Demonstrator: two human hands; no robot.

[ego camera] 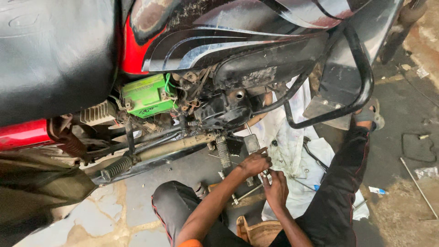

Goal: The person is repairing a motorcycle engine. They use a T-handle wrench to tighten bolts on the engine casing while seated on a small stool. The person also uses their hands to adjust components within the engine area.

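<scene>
I sit beside a red and black motorcycle [238, 41] with its side cover off, so a green battery [148, 96] and the black engine casing [224, 110] show. My left hand [254, 163] is curled low by the ribbed foot peg [223, 153]. My right hand [276, 187] sits just below it. Both hands pinch a small metal part [265, 174] between their fingertips; its exact shape is hidden by the fingers.
A white cloth [292, 137] with loose tools lies on the floor under the bike. A black tubular guard [363, 77] juts right, above my sandalled foot [371, 115]. A wooden stool [258, 231] is below me, a thin metal rod [418, 187] at right.
</scene>
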